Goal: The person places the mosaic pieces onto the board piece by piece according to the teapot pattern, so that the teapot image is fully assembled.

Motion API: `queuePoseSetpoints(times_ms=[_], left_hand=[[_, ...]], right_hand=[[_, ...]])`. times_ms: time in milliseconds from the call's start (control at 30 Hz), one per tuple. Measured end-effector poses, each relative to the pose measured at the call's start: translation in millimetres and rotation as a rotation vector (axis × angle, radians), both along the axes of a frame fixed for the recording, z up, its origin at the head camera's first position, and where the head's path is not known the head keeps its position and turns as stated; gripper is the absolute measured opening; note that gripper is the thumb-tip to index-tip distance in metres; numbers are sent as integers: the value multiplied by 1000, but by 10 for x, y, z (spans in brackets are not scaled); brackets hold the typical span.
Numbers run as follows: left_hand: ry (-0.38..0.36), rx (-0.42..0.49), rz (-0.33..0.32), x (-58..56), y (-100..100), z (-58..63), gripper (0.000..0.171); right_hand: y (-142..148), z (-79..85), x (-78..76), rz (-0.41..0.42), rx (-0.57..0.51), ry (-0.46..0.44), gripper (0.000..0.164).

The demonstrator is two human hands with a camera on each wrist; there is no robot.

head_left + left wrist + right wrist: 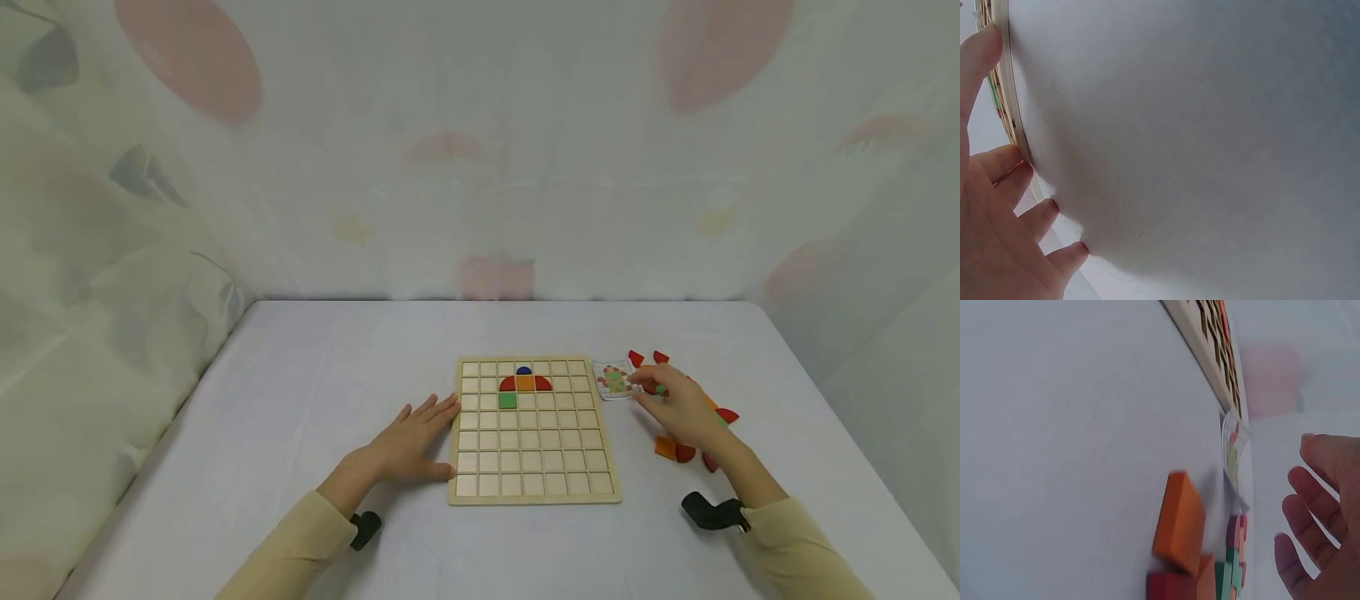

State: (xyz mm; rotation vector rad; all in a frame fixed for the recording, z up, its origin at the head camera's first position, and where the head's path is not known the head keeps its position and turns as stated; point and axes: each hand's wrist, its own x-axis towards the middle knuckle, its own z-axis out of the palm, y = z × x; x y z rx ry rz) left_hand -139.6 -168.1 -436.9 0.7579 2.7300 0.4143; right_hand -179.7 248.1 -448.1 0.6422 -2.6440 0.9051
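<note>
A wooden grid board (532, 483) lies on the white table. On its upper rows sit a blue half-round (523, 370), an orange square (525, 383) flanked by two red quarter-rounds, and a green square (507, 401). My left hand (416, 435) lies flat on the table, fingers straight, its fingertips (1019, 169) against the board's left edge (1015, 119). My right hand (673, 404) hovers with spread, relaxed fingers (1316, 506) over loose pieces right of the board and holds nothing. Its fingertips are near a small pattern card (612, 379) and a green piece (661, 389).
Loose red and orange pieces (675, 450) lie scattered around my right hand; an orange block (1179, 522), a red piece (1166, 584) and green pieces (1229, 575) show close up. A patterned curtain encloses the table on three sides. Bare tabletop (315, 383) lies left of the board.
</note>
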Motion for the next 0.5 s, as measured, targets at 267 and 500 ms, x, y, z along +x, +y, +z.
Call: queuePoseSetpoints(times_ms=[267, 500], left_hand=[[5, 12, -12, 9, 0, 10, 89], [2, 9, -4, 10, 0, 17, 90]], right_hand=[[267, -71, 81, -89, 53, -89, 23], [464, -133, 102, -127, 81, -194, 26]])
